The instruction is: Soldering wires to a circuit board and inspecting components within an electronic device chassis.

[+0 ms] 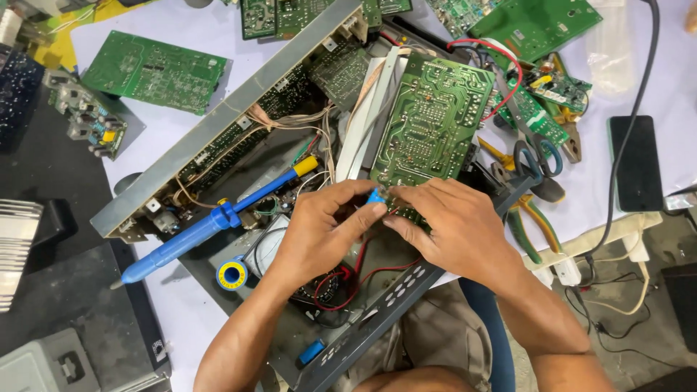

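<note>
— Around the open metal chassis [218, 123], what crowds the hands?
— Plenty. 1 blue soldering iron [210, 225] lies slanted across the case, a solder spool [232, 274] just beside its handle, and red wires [348, 287] loop under the wrists. Pliers [526, 218] and scissors [541, 163] lie right of the tilted green circuit board [435, 120]; 1 black phone [637, 163] rests farther right.
— Anything hidden?
— The board's lower edge sits behind the fingers, and the small blue part [375, 196] is mostly covered; I cannot tell what it is.
— And the hands?
— Both curl inward, knuckles up. The left hand [323, 232] pinches the blue part between thumb and forefinger at the board's bottom edge. The right hand [454, 229] meets it fingertip to fingertip, fingers bent against the same spot.
</note>
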